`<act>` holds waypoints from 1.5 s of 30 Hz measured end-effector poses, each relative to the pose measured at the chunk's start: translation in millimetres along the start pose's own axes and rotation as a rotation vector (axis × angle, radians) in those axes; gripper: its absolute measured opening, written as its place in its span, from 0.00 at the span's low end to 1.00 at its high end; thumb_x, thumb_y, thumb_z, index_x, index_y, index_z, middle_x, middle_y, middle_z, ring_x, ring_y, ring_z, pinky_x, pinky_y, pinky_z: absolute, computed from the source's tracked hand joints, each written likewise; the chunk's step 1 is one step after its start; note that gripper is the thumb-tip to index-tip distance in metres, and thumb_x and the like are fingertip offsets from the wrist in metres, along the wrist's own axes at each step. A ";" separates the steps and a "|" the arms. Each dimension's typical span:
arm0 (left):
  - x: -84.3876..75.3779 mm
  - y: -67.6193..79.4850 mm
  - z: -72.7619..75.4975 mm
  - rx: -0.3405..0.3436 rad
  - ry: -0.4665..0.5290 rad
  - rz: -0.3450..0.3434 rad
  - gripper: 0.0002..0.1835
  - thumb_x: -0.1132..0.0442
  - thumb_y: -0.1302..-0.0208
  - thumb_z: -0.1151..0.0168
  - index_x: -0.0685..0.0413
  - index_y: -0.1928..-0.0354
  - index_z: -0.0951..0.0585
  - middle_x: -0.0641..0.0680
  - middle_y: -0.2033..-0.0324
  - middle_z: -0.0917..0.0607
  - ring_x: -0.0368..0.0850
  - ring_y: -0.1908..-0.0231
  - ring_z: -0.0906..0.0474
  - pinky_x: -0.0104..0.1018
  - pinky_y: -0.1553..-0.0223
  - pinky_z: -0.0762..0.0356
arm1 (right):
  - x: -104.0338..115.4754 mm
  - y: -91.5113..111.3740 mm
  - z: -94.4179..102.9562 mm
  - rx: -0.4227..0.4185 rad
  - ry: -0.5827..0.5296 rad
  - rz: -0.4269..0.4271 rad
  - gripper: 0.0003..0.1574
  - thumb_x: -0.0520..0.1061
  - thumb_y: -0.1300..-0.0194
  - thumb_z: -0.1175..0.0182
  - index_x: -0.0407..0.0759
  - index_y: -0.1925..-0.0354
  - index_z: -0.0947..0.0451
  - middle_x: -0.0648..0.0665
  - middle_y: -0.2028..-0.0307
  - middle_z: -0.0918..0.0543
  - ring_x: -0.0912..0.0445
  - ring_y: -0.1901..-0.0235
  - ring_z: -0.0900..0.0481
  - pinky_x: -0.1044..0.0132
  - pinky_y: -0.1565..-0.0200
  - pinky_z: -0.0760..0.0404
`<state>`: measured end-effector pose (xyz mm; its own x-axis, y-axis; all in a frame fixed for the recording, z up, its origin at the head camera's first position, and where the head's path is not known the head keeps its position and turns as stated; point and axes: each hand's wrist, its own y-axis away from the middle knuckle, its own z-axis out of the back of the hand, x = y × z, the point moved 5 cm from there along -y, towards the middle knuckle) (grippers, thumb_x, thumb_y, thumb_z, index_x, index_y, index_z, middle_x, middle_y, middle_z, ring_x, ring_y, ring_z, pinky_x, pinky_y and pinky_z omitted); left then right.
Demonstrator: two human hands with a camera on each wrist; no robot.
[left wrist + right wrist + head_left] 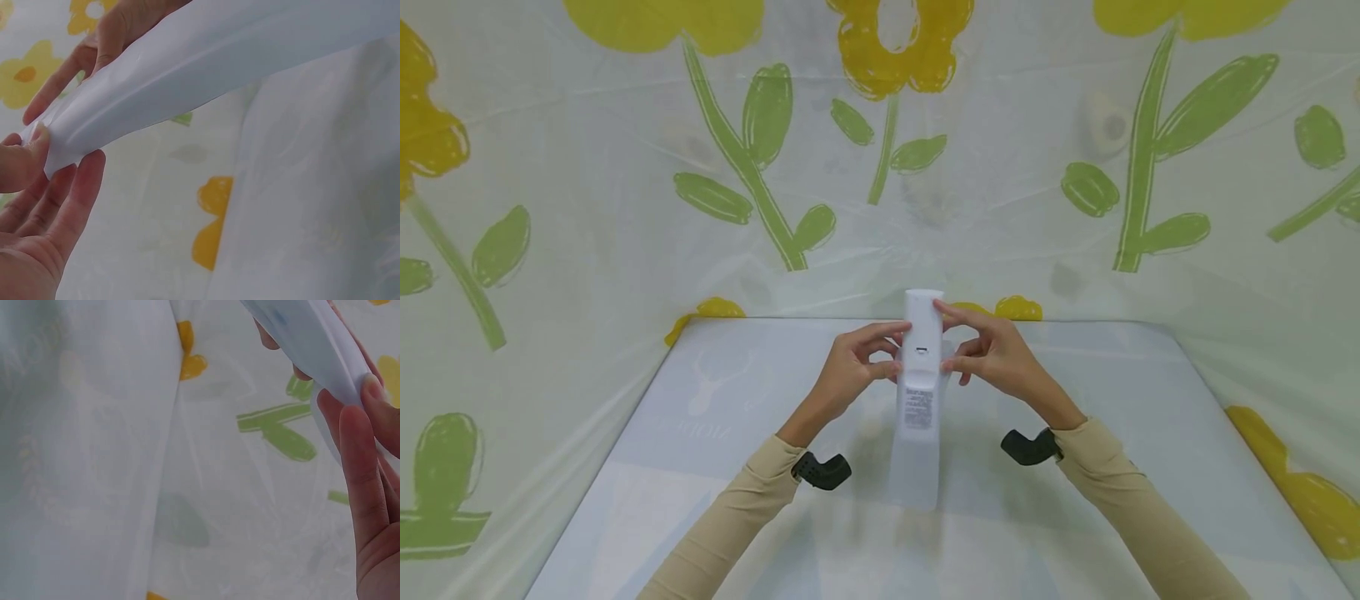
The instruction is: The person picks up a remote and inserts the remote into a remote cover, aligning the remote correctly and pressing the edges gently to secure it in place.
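The left hand [854, 363] and right hand [997, 357] pinched opposite edges of the white device [923, 333]; its label [918, 408] apparently bore text.

It looked like a small corner screened off by fabric; whether it lay in a home, a studio or elsewhere could not be told. A pale sheet [1000, 225] rose behind the far edge of a pale table [1097, 492] and ran down past its left and right edges, printed with large yellow flowers [859, 50] and green stems [730, 150]. A faint deer motif [702, 398] marked the table's far left corner.
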<state>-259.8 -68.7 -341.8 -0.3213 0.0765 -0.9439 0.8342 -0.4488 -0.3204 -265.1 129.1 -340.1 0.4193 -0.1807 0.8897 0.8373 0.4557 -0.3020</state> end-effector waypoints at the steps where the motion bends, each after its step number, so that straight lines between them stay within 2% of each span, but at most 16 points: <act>1: 0.2 -0.1 0.2 -0.003 0.003 0.000 0.25 0.81 0.44 0.41 0.66 0.42 0.25 0.61 0.55 0.22 0.53 0.59 0.24 0.42 0.63 0.17 | -0.4 -0.2 0.0 0.000 -0.003 0.000 0.47 0.33 0.46 0.32 0.46 0.31 0.38 0.38 0.51 0.27 0.48 0.76 0.18 0.55 0.75 0.17; 7: 0.9 -0.4 0.7 -0.017 0.018 0.006 0.24 0.82 0.44 0.42 0.67 0.43 0.25 0.63 0.56 0.22 0.53 0.60 0.24 0.44 0.63 0.17 | -1.8 -1.6 -0.1 0.004 -0.011 0.007 0.46 0.32 0.46 0.33 0.45 0.31 0.38 0.37 0.51 0.27 0.48 0.76 0.18 0.56 0.75 0.17; 13: 22.2 -5.7 4.5 -0.017 0.041 0.004 0.24 0.82 0.44 0.42 0.67 0.43 0.25 0.67 0.56 0.22 0.54 0.59 0.24 0.53 0.62 0.19 | -1.4 -1.4 0.1 -0.001 0.003 0.010 0.46 0.32 0.47 0.32 0.44 0.32 0.37 0.36 0.51 0.26 0.48 0.76 0.18 0.56 0.75 0.17; 17: 29.2 -6.6 6.1 -0.019 0.054 -0.005 0.25 0.81 0.44 0.41 0.65 0.42 0.25 0.66 0.56 0.22 0.53 0.59 0.24 0.50 0.62 0.18 | 0.2 -1.2 -0.4 -0.003 0.002 0.007 0.46 0.31 0.47 0.32 0.44 0.32 0.36 0.36 0.52 0.26 0.48 0.77 0.18 0.56 0.75 0.17; 22: 29.3 -5.0 7.3 -0.026 0.046 -0.017 0.24 0.80 0.43 0.40 0.62 0.43 0.24 0.62 0.57 0.20 0.51 0.58 0.24 0.44 0.63 0.17 | 0.5 -2.2 -1.1 -0.006 0.003 -0.008 0.45 0.32 0.47 0.32 0.44 0.33 0.36 0.37 0.52 0.26 0.48 0.76 0.18 0.56 0.75 0.17; 28: 29.7 -3.9 8.2 -0.031 0.059 -0.024 0.23 0.79 0.44 0.39 0.62 0.45 0.22 0.59 0.55 0.19 0.50 0.59 0.23 0.43 0.64 0.17 | 0.9 -3.6 -2.1 -0.010 0.014 -0.019 0.45 0.32 0.47 0.32 0.45 0.33 0.35 0.37 0.51 0.25 0.48 0.76 0.18 0.57 0.75 0.17; 37: 30.1 -3.0 9.1 -0.033 0.064 -0.024 0.22 0.79 0.43 0.40 0.62 0.46 0.21 0.61 0.54 0.18 0.51 0.59 0.22 0.44 0.65 0.17 | 0.8 -4.2 -1.9 -0.007 0.015 -0.024 0.43 0.33 0.47 0.32 0.45 0.33 0.34 0.37 0.53 0.25 0.48 0.76 0.18 0.57 0.76 0.17; 45: 28.3 -2.4 8.5 -0.013 0.071 -0.025 0.22 0.77 0.41 0.40 0.63 0.43 0.23 0.59 0.53 0.20 0.50 0.57 0.23 0.45 0.62 0.18 | 0.1 -4.1 -1.9 -0.003 -0.009 -0.010 0.43 0.32 0.46 0.33 0.44 0.33 0.35 0.35 0.52 0.25 0.48 0.75 0.18 0.56 0.76 0.17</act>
<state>-274.8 -73.0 -367.0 -0.3098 0.1508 -0.9388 0.8321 -0.4347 -0.3444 -267.8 125.5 -339.5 0.4076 -0.1776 0.8957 0.8427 0.4511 -0.2940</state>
